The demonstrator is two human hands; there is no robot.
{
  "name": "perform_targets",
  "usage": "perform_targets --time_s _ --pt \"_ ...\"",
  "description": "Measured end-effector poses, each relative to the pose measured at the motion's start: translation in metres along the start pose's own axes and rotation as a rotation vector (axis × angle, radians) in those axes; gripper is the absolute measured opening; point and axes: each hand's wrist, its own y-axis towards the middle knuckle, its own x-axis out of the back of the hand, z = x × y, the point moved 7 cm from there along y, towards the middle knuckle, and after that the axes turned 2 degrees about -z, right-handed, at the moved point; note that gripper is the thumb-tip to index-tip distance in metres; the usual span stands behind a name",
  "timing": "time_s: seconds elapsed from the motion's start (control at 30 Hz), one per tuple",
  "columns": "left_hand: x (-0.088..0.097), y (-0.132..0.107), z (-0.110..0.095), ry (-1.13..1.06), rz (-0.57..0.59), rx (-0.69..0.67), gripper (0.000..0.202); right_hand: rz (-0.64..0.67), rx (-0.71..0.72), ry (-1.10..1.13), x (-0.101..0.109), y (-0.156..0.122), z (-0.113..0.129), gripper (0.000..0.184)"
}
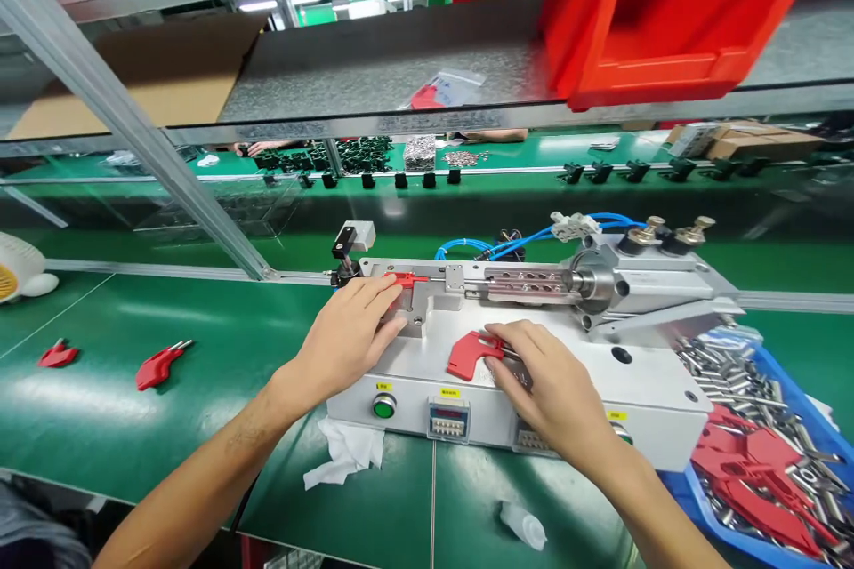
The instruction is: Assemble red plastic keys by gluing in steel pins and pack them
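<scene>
A grey press machine (640,387) with a pneumatic cylinder (640,284) stands on the green bench. My left hand (347,333) rests on its fixture, fingers pressed together on a small red plastic part (406,280) seated in the slot. My right hand (543,382) lies on the machine's top plate, its fingers pinching a second red plastic handle (468,354) with a metal piece I cannot make out clearly.
Two finished red handles (158,364) (57,355) lie at left on the bench. A blue tray (810,427) of red handles and metal pins sits at right. White cloth (343,453), small bottle (524,524), red bin (673,9) overhead. Another person's hand (263,147) works across the conveyor.
</scene>
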Motion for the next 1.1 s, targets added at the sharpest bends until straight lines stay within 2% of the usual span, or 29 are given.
perform_targets --time_s 0.2,0.3,0.37,0.43,0.5,0.6,0.67,0.83,1.03,1.1 --pt "0.001 0.008 0.011 -0.057 -0.028 0.04 0.035 0.013 0.026 0.01 -0.001 0.006 0.005 0.022" --pt "0.011 0.004 0.007 -0.067 -0.051 -0.001 0.031 -0.077 0.068 -0.001 0.013 0.001 0.013 0.022" --pt "0.02 -0.01 -0.003 -0.062 -0.108 -0.05 0.025 -0.22 0.061 -0.066 0.033 -0.014 0.013 0.022" --pt "0.024 -0.035 -0.017 -0.083 -0.184 -0.094 0.018 -0.354 0.026 -0.157 0.051 -0.038 0.007 0.02" --pt "0.018 -0.063 -0.029 -0.115 -0.192 -0.123 0.017 -0.398 -0.023 -0.217 0.06 -0.064 -0.001 0.017" --pt "0.001 -0.096 -0.039 -0.069 -0.134 -0.155 0.018 -0.33 -0.089 -0.261 0.055 -0.094 -0.013 0.006" --pt "-0.005 -0.105 -0.039 -0.042 -0.099 -0.163 0.017 -0.279 -0.125 -0.259 0.051 -0.106 -0.02 0.006" --pt "-0.009 -0.1 -0.038 -0.044 0.001 -0.136 0.02 -0.212 -0.24 -0.085 0.05 -0.117 -0.037 0.012" --pt "-0.009 -0.098 -0.038 -0.011 -0.079 -0.041 0.015 -0.263 -0.269 -0.078 0.053 -0.12 -0.045 0.012" --pt "-0.008 -0.094 -0.033 -0.072 -0.033 -0.024 0.019 -0.255 -0.299 -0.046 0.051 -0.12 -0.046 0.01"
